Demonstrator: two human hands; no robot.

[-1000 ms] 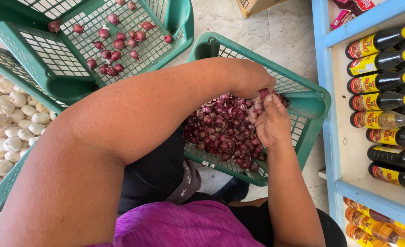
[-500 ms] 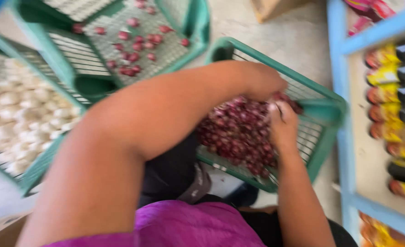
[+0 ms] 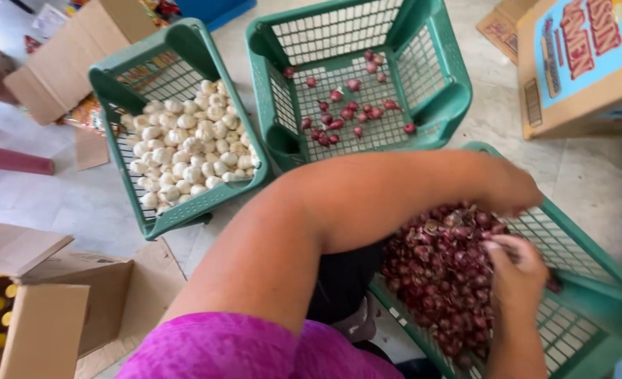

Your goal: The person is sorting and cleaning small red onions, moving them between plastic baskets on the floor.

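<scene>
My left arm reaches across from the lower left, and my left hand (image 3: pixel 511 189) hangs knuckles up over a heap of red shallots (image 3: pixel 437 274) in a green plastic crate (image 3: pixel 605 312) at the lower right. Its fingertips dip into the heap and are hidden. My right hand (image 3: pixel 518 274) comes up from the bottom edge and rests on the same heap. Its fingers are curled and its thumb is pressed in, closed on a shallot. The two hands are a short way apart.
A second green crate (image 3: pixel 451 98) at the top centre holds a few scattered shallots (image 3: pixel 335 119). A third crate (image 3: pixel 184 42) to the left is full of white garlic bulbs (image 3: pixel 184 147). Cardboard boxes stand at the top right (image 3: pixel 577 70), top left (image 3: pixel 65 63) and lower left (image 3: pixel 51 309).
The view has swung left: the blue shelf of bottles is gone, and the garlic crate and boxes now show. Both hands stay in the shallot crate, now slightly further apart.
</scene>
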